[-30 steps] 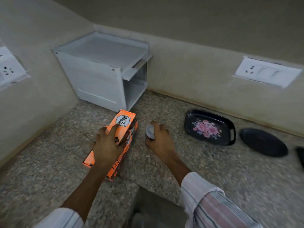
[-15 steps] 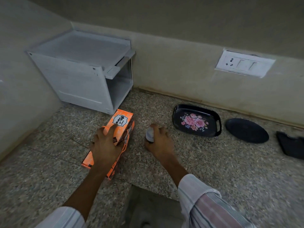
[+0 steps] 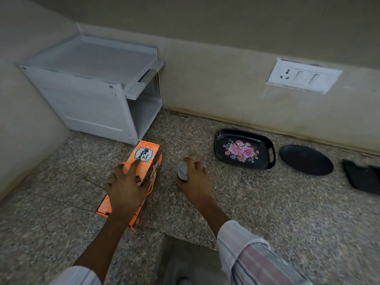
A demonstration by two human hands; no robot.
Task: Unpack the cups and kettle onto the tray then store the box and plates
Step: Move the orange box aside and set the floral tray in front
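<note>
An orange box [image 3: 144, 159] lies flat on the speckled stone counter, and my left hand [image 3: 125, 186] rests on its top, fingers spread over it. Just right of the box, my right hand [image 3: 195, 179] is closed around a small grey cup [image 3: 182, 170], which it holds near the counter surface. A black tray [image 3: 221, 140] with pink flowers painted on it lies farther right, with nothing on it. Beyond the tray sits a round black plate [image 3: 306, 159], and a dark square plate [image 3: 362, 177] is at the right edge.
A white plastic cabinet [image 3: 92, 89] with an open right side stands in the back left corner. A wall runs behind the counter with a white socket panel [image 3: 302, 76]. The counter's front edge has a notch near my body.
The view has shifted a little sideways; my hands have stayed in place, the left on the box and the right around the cup.
</note>
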